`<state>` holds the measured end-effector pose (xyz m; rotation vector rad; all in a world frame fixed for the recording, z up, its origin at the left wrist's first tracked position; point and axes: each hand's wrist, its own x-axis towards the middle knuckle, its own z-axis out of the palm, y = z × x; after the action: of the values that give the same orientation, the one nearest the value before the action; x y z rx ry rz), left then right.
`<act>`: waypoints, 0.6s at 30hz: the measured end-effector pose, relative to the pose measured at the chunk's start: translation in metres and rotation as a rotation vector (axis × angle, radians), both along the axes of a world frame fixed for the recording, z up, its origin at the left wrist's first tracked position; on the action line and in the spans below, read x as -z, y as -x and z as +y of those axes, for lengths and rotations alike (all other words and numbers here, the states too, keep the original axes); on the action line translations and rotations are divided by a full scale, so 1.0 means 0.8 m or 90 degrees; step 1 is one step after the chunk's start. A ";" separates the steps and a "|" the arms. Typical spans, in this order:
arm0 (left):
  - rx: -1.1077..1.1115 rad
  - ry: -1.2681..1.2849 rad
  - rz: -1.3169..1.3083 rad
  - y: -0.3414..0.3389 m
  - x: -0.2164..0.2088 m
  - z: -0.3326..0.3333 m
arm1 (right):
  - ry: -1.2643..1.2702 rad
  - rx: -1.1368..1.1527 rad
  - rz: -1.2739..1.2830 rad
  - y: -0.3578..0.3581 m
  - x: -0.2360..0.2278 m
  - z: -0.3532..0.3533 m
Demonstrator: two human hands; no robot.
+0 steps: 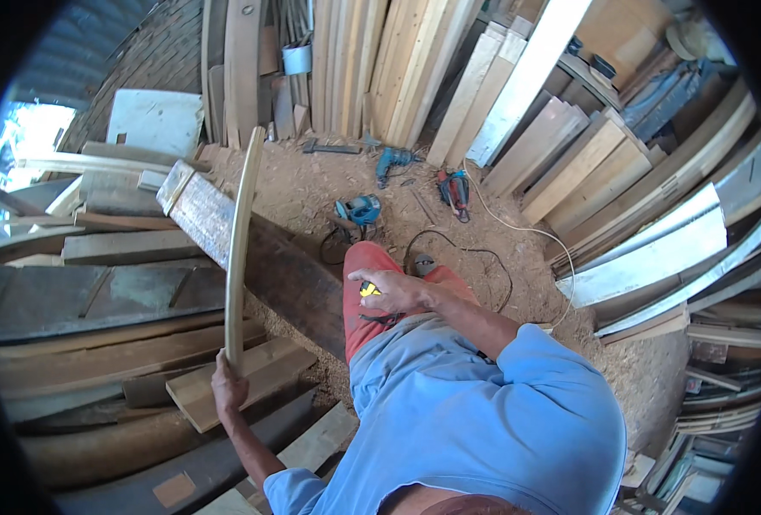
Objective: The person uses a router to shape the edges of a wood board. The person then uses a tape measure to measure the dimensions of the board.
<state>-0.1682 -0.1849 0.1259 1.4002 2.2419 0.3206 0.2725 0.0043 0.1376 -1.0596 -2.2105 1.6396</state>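
A long, narrow wooden strip (241,249) stands out from my left hand (228,386), whose fingers are wrapped round its near end. The strip's far end reaches past the metal-covered end of a dark plank (290,283) that lies at an angle in front of me. Close to my red-clad thigh, my right hand (389,292) is closed round a small yellow and black tape measure (368,289). Part of the tape measure is hidden by the fingers.
A blue power tool (359,210), a blue drill (393,163) and a red power tool (454,193) lie on the sawdust-covered floor (509,232). A pale cord (561,245) curves across it. Stacked boards (140,352) fill the left; upright planks (415,69) line the back.
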 end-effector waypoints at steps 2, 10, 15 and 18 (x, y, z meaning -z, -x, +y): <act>0.027 -0.007 0.052 0.029 0.003 0.014 | -0.014 0.002 -0.027 -0.008 0.005 -0.002; -0.072 0.021 0.228 0.095 -0.004 0.113 | 0.079 0.077 -0.039 -0.028 0.003 0.002; -0.091 -0.028 0.232 0.151 0.029 0.154 | 0.053 0.080 -0.032 -0.011 0.007 0.003; -0.083 -0.127 0.203 0.135 0.021 0.176 | 0.078 0.086 -0.051 -0.007 0.004 0.002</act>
<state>-0.2765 -0.0444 0.1092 1.4958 2.6303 0.3971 0.2784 0.0061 0.1341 -1.2976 -2.0573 1.7210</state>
